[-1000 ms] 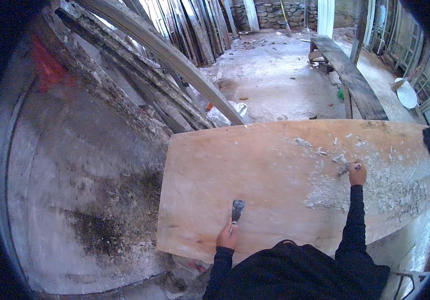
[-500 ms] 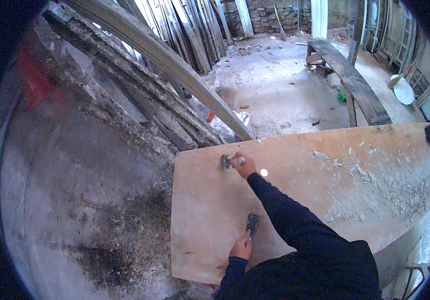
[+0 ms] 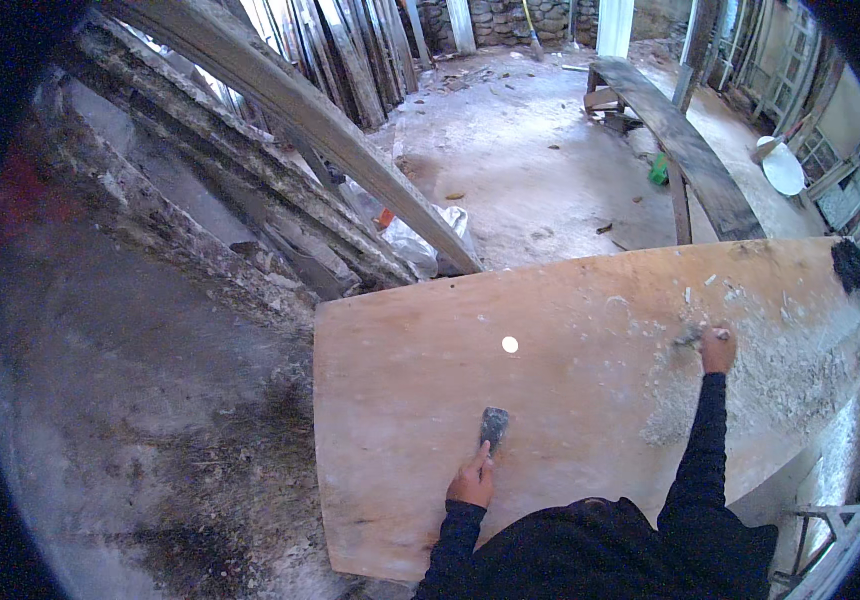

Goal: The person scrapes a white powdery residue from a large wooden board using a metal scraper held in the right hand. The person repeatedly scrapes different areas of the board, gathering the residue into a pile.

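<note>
Got my left hand (image 3: 472,482) gripping a scraper (image 3: 493,428) flat on the near board (image 3: 400,400) to brace, right hand (image 3: 718,350) closed around another tool (image 3: 688,338) in the far-right flaky debris (image 3: 780,370).

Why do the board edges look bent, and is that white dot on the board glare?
Head view: fisheye lens bows the plywood board edges toward the black rim; light is soft daylight, with no hard shadows; the small round white spot is overexposed, though paint or glare cannot be told; the left hand and scraper are sharp; the right hand and its tool are small and slightly soft.
</note>
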A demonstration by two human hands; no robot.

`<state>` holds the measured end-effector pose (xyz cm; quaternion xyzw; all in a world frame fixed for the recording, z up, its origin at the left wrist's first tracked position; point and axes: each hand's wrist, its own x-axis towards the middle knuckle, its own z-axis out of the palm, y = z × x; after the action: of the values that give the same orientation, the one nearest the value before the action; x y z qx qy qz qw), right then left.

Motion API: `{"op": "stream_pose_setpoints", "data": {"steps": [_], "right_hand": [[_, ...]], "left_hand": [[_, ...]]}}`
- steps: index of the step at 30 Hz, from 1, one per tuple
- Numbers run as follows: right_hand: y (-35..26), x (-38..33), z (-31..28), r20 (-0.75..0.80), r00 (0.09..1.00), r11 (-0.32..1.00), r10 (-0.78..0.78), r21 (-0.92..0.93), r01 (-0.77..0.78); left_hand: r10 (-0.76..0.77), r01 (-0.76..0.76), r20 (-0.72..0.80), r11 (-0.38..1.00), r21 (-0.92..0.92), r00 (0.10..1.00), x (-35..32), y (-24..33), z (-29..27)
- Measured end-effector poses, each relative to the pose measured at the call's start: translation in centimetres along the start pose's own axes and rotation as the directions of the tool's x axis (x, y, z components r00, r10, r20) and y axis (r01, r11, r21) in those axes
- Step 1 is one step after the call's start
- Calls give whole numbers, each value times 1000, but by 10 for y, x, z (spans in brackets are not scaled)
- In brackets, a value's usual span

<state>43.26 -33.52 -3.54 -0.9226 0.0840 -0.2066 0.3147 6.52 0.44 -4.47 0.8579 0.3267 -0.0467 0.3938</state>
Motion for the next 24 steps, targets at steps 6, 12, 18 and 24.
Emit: {"op": "stream_pose_setpoints", "data": {"steps": [6, 12, 18, 24], "right_hand": [[-86, -54, -40, 52, 957, 945, -284, 185, 271], [-157, -127, -10, 194, 931, 831, -310, 531, 166], [-172, -139, -36, 282, 897, 852, -341, 495, 169], [-136, -134, -47, 286, 899, 876, -333, 446, 183]], "left_hand": [[0, 0, -16, 1000, -5, 1000, 29, 18, -10], [-61, 58, 9, 979, 198, 998, 118, 46, -20], [-33, 47, -76, 981, 188, 997, 160, 68, -18], [-71, 78, -45, 978, 193, 996, 171, 71, -18]]}}
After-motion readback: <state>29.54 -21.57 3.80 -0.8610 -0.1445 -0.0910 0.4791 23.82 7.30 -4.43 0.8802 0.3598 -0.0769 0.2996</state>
